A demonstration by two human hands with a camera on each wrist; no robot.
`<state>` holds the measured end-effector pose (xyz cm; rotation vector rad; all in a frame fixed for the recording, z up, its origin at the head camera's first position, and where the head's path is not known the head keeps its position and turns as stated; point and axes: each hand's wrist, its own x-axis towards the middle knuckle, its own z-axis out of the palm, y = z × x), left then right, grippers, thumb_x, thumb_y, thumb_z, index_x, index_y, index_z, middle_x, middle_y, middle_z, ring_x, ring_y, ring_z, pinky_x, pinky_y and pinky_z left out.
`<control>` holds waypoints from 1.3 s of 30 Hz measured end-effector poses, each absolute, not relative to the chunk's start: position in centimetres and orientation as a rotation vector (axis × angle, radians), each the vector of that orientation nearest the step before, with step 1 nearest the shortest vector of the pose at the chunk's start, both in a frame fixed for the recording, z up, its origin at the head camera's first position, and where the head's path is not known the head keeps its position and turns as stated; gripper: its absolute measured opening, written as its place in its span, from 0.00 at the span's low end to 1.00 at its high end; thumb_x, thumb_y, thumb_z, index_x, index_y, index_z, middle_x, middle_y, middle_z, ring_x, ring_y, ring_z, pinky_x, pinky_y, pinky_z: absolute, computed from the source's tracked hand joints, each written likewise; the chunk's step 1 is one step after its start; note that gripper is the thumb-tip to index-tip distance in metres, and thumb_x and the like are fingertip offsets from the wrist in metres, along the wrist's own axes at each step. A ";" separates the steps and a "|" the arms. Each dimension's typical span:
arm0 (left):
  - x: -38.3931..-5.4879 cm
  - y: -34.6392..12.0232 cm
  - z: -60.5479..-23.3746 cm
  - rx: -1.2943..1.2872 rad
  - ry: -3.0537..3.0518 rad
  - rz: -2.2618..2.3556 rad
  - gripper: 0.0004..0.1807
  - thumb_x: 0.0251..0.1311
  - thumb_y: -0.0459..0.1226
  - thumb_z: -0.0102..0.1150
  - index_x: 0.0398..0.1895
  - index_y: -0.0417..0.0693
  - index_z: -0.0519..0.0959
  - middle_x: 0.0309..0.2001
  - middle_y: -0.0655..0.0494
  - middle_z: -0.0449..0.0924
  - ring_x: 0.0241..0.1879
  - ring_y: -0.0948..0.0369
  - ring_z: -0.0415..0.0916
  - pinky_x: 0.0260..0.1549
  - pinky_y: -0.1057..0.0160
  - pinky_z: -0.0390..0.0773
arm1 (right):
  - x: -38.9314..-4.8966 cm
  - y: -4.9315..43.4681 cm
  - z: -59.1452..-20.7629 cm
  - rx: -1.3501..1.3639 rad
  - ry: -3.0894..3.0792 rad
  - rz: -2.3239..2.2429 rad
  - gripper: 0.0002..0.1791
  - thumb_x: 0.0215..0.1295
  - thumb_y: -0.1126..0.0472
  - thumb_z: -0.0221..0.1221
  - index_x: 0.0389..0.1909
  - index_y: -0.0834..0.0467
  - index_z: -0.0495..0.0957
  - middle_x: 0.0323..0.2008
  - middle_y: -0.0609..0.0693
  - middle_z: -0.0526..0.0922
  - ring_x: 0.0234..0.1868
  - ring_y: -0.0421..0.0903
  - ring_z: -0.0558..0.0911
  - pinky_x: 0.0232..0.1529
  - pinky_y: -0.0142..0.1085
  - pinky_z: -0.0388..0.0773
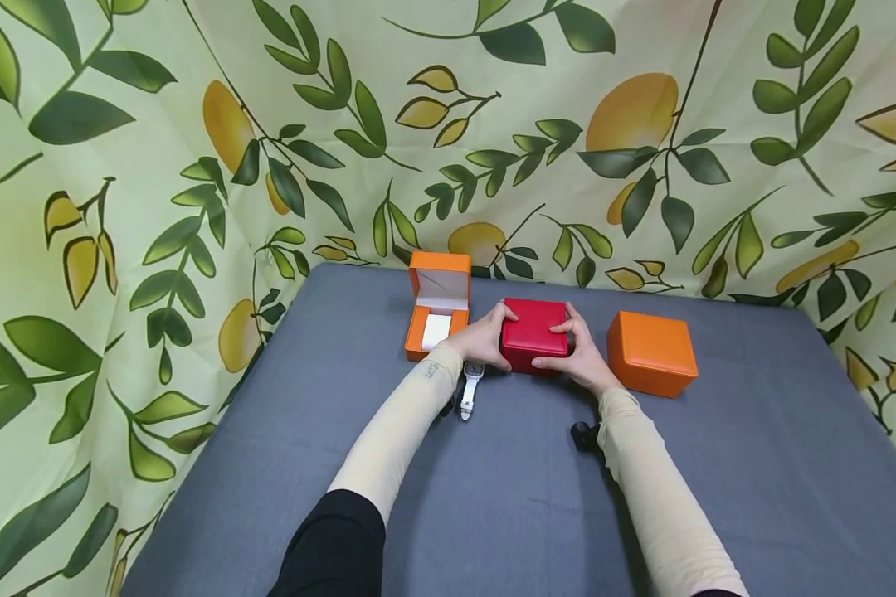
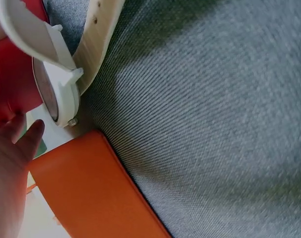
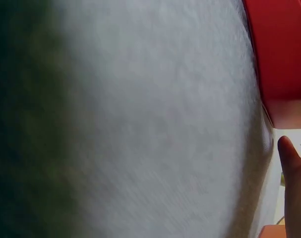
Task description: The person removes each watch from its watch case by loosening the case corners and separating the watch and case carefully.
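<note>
Head view: red box point(image 1: 535, 327), lid down, held from both sides. Left hand point(image 1: 484, 336) grips its left side; right hand point(image 1: 586, 355) grips its right, thumbs toward the wearer. Two-sided hold presumably keeps it level; whether it rests on the grey cloth point(image 1: 523, 489) or is lifted, cannot tell. Left of red box: open orange box point(image 1: 440, 282), lid upright on the far side, white cushion point(image 1: 436, 331) inside, facing the wearer, probably for easy access. Nearer the wearer and left of red box: watch point(image 1: 472, 390), white strap. Right of red box, apart: closed orange box point(image 1: 652, 355).

Left wrist view: fingers at red box. Adds strap holes and the watch's case edge and crown, details too small overhead.

Right wrist view: red box's side and lower edge, one fingertip near it; contact not readable here, most of the hand being out of frame. Watch absent.
</note>
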<state>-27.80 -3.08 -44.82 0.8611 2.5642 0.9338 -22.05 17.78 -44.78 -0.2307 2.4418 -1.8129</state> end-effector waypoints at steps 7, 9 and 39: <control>-27.7 -3.0 -45.1 0.875 2.516 0.955 0.45 0.38 0.36 0.73 0.56 0.49 0.52 0.63 0.45 0.55 0.62 0.53 0.59 0.56 0.60 0.70 | -22.3 17.8 -44.9 -0.246 2.361 -1.882 0.26 0.46 0.70 0.66 0.44 0.66 0.62 0.75 0.52 0.33 0.74 0.58 0.39 0.69 0.58 0.51; -27.7 -3.1 -45.3 0.879 2.506 0.947 0.45 0.38 0.36 0.72 0.57 0.50 0.51 0.65 0.46 0.51 0.63 0.53 0.57 0.56 0.59 0.70 | -22.3 17.8 -45.1 -0.243 2.333 -1.910 0.25 0.45 0.71 0.66 0.42 0.66 0.62 0.75 0.52 0.32 0.74 0.58 0.39 0.68 0.57 0.52; -28.6 -2.7 -44.7 0.778 2.525 0.835 0.55 0.37 0.43 0.75 0.69 0.70 0.51 0.71 0.46 0.44 0.62 0.51 0.60 0.52 0.55 0.73 | -23.1 18.0 -45.0 -0.161 2.264 -1.942 0.23 0.45 0.71 0.65 0.38 0.53 0.65 0.75 0.48 0.36 0.73 0.55 0.44 0.67 0.52 0.58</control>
